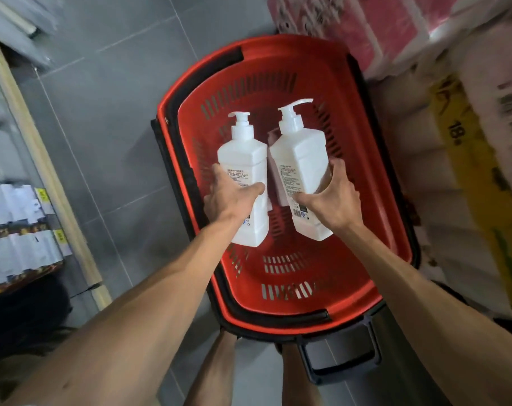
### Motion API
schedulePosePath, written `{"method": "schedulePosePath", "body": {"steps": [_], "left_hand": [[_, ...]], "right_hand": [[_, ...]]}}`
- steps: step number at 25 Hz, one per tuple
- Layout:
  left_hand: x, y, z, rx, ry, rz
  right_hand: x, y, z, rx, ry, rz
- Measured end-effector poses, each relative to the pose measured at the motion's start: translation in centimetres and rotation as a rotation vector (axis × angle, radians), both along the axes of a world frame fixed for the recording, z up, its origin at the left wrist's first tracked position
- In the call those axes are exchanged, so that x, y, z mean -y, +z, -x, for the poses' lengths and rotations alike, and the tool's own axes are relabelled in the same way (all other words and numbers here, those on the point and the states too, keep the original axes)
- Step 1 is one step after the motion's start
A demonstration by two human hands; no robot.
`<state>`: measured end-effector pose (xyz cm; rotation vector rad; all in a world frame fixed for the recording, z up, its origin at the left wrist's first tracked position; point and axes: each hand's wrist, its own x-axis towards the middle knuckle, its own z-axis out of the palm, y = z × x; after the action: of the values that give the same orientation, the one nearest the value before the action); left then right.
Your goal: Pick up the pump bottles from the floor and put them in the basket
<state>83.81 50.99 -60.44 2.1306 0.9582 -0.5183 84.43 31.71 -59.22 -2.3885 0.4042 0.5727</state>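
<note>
While both bottles hang over the red basket (278, 51) in the middle of the frame, I think neither one is down inside it yet. At the left edge is a shelf (48, 177), and next to it is the grey floor (117, 112). Just left of the middle, the left hand (234, 197) grips the left pump bottle (244, 159) round its lower half, with the thumb across the label. Its pump points to the top of the frame, likely so the bottle can lie flat in the basket. Just beside it is the right pump bottle (301, 159), which the right hand (336, 197) grips the same way. Both arms reach out long from the bottom corners. At the right edge sit big packs of paper rolls (468, 171).
</note>
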Motion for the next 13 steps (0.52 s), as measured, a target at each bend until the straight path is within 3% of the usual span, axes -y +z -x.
{"method": "schedulePosePath", "body": {"steps": [6,13], "left_hand": [[0.1,-6.8,-3.1,-0.05,0.059,-0.001],[1.0,-14.8,-5.2,-0.205,0.184,0.003]], "right_hand": [[-0.7,-6.5,-4.0,-0.039,0.082,0.019],[-1.3,-14.3,-5.2,-0.111,0.03,0.054]]}}
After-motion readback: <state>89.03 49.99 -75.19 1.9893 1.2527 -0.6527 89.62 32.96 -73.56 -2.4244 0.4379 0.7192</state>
